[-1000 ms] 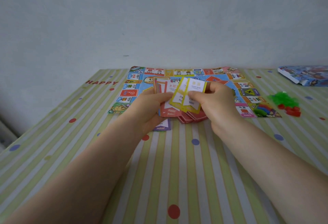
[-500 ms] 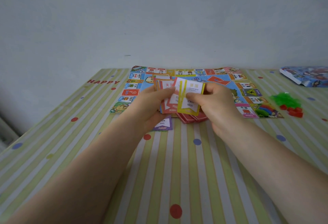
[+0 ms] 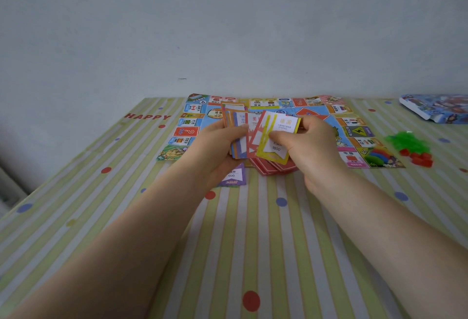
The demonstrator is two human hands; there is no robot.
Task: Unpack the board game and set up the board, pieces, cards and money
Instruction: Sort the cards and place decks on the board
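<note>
Near tablecloth (image 3: 253, 242) stripes open; board (image 3: 192, 131) ahead, green pieces (image 3: 407, 140) and box (image 3: 435, 108) right.

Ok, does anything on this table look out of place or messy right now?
One purple-bordered card lies alone on the striped tablecloth, off the colourful game board, partly under the left hand. The small green and red plastic pieces sit in a loose heap beside the board. Nothing looks damaged.

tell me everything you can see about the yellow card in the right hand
The yellow card is thin printed paper or cardboard with a yellow border and a white panel bearing small print and the number 1800. It is held up above the game board, tilted slightly, at the front of a fan of cards. The right hand pinches it, thumb on its face.
</note>
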